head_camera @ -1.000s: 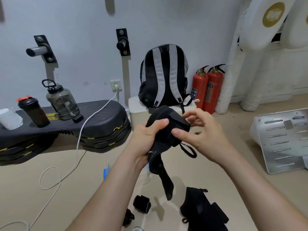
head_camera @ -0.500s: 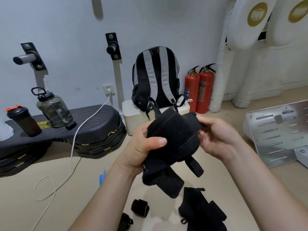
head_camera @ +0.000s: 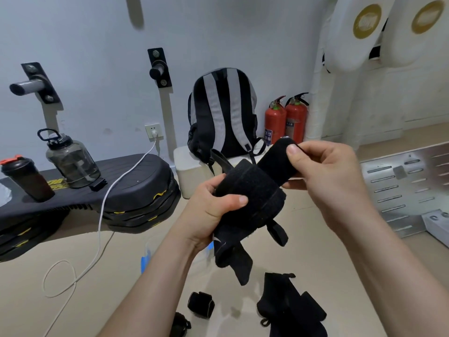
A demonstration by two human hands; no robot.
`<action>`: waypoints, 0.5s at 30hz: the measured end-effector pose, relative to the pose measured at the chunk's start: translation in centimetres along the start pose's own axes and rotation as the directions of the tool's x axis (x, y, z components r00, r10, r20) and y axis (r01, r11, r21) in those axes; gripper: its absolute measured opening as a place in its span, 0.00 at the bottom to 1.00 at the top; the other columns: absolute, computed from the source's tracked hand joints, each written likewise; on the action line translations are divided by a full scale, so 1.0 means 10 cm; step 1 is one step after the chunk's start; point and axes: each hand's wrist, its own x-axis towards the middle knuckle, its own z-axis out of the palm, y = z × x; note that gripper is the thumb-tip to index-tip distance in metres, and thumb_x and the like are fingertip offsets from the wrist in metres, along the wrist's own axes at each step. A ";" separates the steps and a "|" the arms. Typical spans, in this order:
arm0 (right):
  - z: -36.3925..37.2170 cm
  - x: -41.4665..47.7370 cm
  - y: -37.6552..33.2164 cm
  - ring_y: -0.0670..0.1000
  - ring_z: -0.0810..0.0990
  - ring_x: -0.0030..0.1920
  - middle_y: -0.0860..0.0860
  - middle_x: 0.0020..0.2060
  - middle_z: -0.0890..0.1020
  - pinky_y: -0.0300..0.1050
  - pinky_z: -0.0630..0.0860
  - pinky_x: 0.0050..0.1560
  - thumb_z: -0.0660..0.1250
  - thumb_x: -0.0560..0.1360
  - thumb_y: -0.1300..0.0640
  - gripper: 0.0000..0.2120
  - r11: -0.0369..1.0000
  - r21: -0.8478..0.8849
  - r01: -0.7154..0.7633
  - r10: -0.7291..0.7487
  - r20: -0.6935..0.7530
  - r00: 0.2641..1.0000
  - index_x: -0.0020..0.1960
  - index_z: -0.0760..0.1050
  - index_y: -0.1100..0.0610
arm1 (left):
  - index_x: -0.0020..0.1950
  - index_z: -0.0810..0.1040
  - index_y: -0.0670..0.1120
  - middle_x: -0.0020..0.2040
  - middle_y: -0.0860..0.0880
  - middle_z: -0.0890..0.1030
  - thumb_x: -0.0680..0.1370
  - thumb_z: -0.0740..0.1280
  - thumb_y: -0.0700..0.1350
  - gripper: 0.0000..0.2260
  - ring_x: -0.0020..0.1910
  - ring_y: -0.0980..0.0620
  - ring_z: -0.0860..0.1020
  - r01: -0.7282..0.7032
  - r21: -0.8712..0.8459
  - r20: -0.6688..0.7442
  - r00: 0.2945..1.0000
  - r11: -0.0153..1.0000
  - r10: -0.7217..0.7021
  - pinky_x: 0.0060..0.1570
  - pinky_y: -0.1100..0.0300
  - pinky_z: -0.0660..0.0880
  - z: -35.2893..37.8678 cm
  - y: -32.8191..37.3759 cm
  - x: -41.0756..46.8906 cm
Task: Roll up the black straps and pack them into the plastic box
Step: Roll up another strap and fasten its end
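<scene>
Beige floor [head_camera: 121, 288]; left hand [head_camera: 209, 210], right hand [head_camera: 332, 181] fingers [head_camera: 315, 148] curled round strap [head_camera: 252, 190].

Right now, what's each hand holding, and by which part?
Both hold one black strap. The left hand grips its rolled middle, thumb across the front; the right hand pinches the free upper end.

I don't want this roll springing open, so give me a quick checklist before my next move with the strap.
1. Left hand grip on the rolled part of the strap: ok, thumb across it.
2. Right hand pinching the free end: ok.
3. Strap fully rolled: not ok, a tail hangs below.
4. Plastic box open and reachable: cannot tell, mostly hidden behind the left forearm.
5. Other straps done: not ok, a loose pile lies beside a rolled strap.
</scene>
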 end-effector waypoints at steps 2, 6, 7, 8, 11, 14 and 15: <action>0.06 -0.05 0.03 0.64 0.81 0.37 0.63 0.34 0.81 0.62 0.82 0.38 0.66 0.78 0.54 0.15 0.983 -0.116 0.142 -0.143 0.002 0.990 0.39 0.80 0.64 | 0.49 0.80 0.39 0.41 0.41 0.83 0.66 0.70 0.35 0.12 0.37 0.43 0.83 0.022 0.009 -0.053 0.998 1.000 -0.021 0.34 0.53 0.80 0.01 0.00 0.02; 0.17 -0.22 0.15 0.48 0.71 0.28 0.49 0.24 0.74 0.50 0.70 0.31 0.64 0.77 0.53 0.14 0.791 -0.450 0.415 -0.413 0.107 0.904 0.36 0.80 0.59 | 0.43 0.83 0.43 0.39 0.40 0.82 0.67 0.71 0.36 0.07 0.36 0.42 0.82 0.056 0.043 -0.145 0.988 0.998 -0.049 0.35 0.51 0.80 0.03 0.00 0.03; 0.21 -0.26 0.20 0.49 0.71 0.28 0.48 0.25 0.74 0.49 0.68 0.31 0.64 0.77 0.54 0.14 0.707 -0.534 0.464 -0.468 0.140 0.873 0.36 0.79 0.58 | 0.42 0.83 0.44 0.38 0.40 0.82 0.69 0.72 0.35 0.06 0.35 0.42 0.82 0.065 0.061 -0.160 0.986 0.996 -0.054 0.36 0.50 0.81 0.03 0.00 0.03; 0.25 -0.29 0.24 0.50 0.73 0.28 0.49 0.26 0.75 0.49 0.69 0.31 0.64 0.77 0.55 0.13 0.636 -0.588 0.500 -0.511 0.165 0.843 0.37 0.79 0.58 | 0.41 0.83 0.44 0.37 0.41 0.82 0.71 0.71 0.33 0.06 0.35 0.43 0.82 0.073 0.077 -0.173 0.983 0.994 -0.059 0.37 0.50 0.82 0.04 0.00 0.03; 0.31 -0.32 0.40 0.55 0.83 0.34 0.53 0.36 0.85 0.48 0.78 0.30 0.67 0.75 0.62 0.06 0.508 -0.625 0.593 -0.610 0.226 0.760 0.42 0.82 0.61 | 0.39 0.81 0.43 0.33 0.43 0.80 0.74 0.68 0.30 0.09 0.32 0.46 0.80 0.104 0.074 -0.200 0.976 0.992 -0.088 0.35 0.54 0.81 0.03 0.02 0.01; 0.33 -0.33 0.50 0.58 0.86 0.41 0.58 0.48 0.87 0.50 0.82 0.35 0.70 0.69 0.68 0.11 0.408 -0.653 0.638 -0.663 0.269 0.699 0.50 0.84 0.64 | 0.37 0.80 0.42 0.32 0.43 0.80 0.75 0.67 0.31 0.09 0.29 0.47 0.80 0.139 0.050 -0.222 0.967 0.989 -0.125 0.31 0.56 0.78 0.02 0.06 -0.01; 0.34 -0.34 0.52 0.58 0.87 0.44 0.59 0.50 0.86 0.50 0.83 0.36 0.69 0.68 0.69 0.14 0.386 -0.661 0.643 -0.666 0.283 0.690 0.52 0.83 0.65 | 0.37 0.80 0.41 0.32 0.43 0.81 0.75 0.68 0.31 0.08 0.29 0.47 0.80 0.146 0.037 -0.232 0.963 0.989 -0.134 0.31 0.56 0.78 0.02 0.07 -0.01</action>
